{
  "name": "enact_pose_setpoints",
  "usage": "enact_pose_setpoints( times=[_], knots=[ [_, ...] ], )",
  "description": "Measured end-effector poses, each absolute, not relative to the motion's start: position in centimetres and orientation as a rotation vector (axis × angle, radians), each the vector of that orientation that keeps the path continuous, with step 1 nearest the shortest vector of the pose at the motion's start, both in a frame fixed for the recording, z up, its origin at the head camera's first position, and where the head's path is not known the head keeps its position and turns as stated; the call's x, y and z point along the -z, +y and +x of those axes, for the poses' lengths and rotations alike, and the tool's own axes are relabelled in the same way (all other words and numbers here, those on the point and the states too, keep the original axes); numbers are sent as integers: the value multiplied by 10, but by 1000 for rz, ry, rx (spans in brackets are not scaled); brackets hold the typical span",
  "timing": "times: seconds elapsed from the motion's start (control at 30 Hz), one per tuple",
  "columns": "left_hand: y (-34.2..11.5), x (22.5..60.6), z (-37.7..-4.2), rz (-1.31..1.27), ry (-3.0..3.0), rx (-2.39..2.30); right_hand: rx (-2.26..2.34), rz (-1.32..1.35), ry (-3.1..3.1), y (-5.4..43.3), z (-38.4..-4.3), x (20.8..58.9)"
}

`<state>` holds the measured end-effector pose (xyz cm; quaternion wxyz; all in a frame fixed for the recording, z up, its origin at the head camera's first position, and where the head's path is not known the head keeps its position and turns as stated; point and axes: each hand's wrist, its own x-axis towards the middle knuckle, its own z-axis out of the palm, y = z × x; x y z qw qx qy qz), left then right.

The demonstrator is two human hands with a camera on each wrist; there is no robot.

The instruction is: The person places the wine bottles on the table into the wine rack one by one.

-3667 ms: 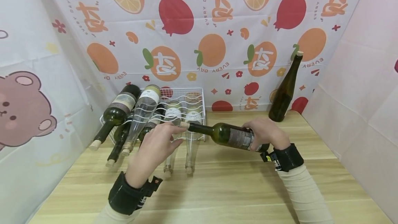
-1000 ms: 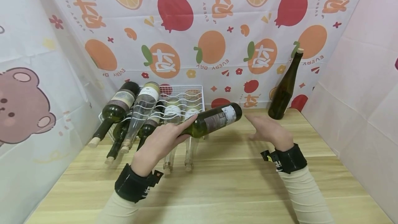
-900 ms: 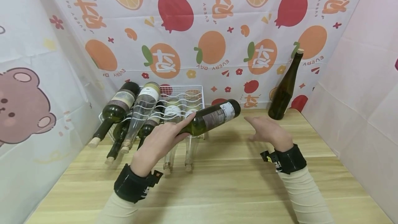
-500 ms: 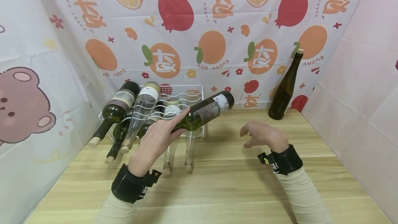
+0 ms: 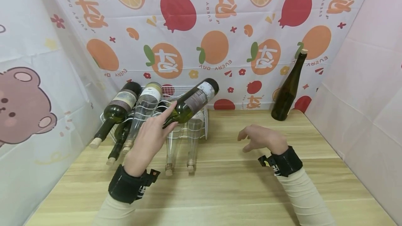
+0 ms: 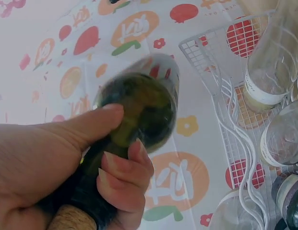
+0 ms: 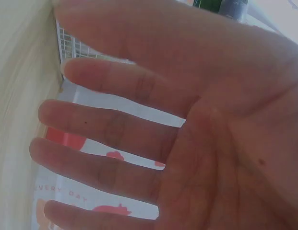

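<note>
My left hand (image 5: 150, 137) grips a green wine bottle (image 5: 196, 101) by its neck, base tilted up and to the right, over the right part of a white wire rack (image 5: 206, 123). In the left wrist view, thumb and fingers wrap the neck, and the cork (image 6: 72, 219) shows below the palm. My right hand (image 5: 262, 138) is held above the table with relaxed fingers and holds nothing; its spread fingers fill the right wrist view. Two clear bottles (image 5: 192, 149) lie in the rack below the held bottle, necks toward me.
At the rack's left, a large dark bottle (image 5: 116, 111) and a clear bottle (image 5: 146, 104) lie on top, with another dark bottle (image 5: 120, 142) beneath. A tall dark corked bottle (image 5: 287, 90) stands at the back right of the wooden table (image 5: 226, 191). Printed cloth walls surround it.
My right hand has let go of the bottle and drawn slightly toward me. My left hand took its neck, tilted its base up and carried it left over the rack.
</note>
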<state>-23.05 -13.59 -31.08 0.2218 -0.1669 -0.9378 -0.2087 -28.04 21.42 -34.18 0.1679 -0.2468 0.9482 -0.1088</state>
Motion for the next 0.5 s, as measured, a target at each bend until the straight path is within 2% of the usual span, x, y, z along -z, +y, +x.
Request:
enact_pose_setpoints(
  times=[0.5],
  knots=[
    [-153,316,-239,-349,-2620,573,356,-688,2661,210,-281,346]
  ],
)
